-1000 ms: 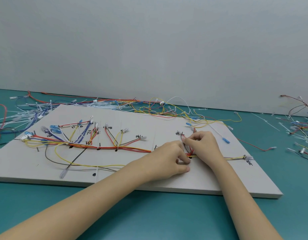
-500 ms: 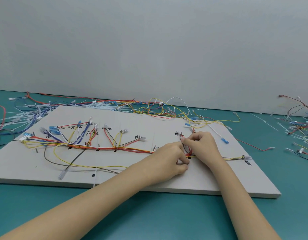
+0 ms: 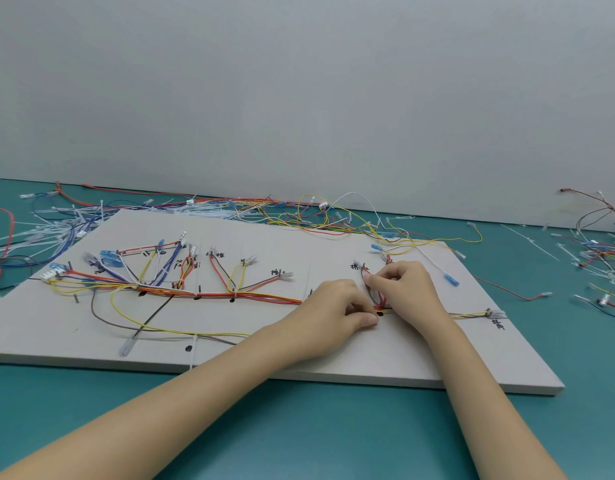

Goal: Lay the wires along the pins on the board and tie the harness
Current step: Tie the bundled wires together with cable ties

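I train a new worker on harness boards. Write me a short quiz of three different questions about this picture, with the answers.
1. True or false: both hands work at one spot on the wire bundle.
2. Which hand is nearer the board edge closest to the person?
3. Multiple choice: the loose yellow wire curves A) on the board, B) off the table, C) round a wrist.

Key: 1 true; 2 left hand, not right hand; 3 A.

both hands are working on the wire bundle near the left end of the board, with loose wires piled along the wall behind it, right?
Not quite. In the head view the left hand and right hand work the wire bundle toward the board's right end. The loose wires do lie behind it.
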A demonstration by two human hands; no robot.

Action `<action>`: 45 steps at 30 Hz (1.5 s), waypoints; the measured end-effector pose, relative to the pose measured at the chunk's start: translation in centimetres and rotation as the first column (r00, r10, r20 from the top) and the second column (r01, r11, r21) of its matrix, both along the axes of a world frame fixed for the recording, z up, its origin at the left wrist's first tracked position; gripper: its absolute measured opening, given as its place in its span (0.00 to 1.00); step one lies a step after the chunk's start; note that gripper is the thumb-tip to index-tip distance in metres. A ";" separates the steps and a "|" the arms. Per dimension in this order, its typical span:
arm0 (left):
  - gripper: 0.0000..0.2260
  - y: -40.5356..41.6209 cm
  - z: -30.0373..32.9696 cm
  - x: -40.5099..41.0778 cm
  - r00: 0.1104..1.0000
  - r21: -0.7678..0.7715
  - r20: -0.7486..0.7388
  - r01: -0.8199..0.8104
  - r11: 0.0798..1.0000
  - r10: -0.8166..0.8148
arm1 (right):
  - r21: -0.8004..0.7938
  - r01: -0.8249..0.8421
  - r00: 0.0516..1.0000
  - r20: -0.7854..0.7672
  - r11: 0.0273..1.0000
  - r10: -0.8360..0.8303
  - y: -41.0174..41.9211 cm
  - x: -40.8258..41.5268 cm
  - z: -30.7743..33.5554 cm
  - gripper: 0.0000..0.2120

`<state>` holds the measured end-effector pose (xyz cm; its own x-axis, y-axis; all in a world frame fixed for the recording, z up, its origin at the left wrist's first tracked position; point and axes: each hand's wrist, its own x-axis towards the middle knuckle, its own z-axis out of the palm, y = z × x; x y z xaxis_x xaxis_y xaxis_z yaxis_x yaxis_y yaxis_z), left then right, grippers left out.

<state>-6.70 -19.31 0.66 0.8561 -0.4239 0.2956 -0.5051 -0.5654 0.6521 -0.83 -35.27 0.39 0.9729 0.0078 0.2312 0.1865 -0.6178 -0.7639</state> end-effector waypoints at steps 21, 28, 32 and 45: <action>0.09 0.0 0.6 1.5 0.975 -0.129 -0.223 -0.027 0.991 -0.002 | 0.002 -0.051 0.997 -0.060 0.999 0.051 -0.3 -0.3 0.7 0.13; 0.08 0.0 0.8 2.8 0.932 -0.274 -0.361 -0.080 0.958 -0.025 | 0.048 -0.069 0.990 -0.117 0.996 0.074 -0.4 -0.4 1.0 0.12; 0.05 -0.7 0.7 2.9 0.936 -0.331 -0.351 -0.159 0.930 0.035 | 0.232 -0.058 0.966 -0.233 0.971 0.114 -0.7 -0.4 1.2 0.08; 0.09 -1.3 0.3 2.2 0.930 -0.370 -0.353 -0.238 0.898 0.101 | 0.364 -0.058 0.933 -0.313 0.930 0.180 -1.0 -1.0 1.9 0.06</action>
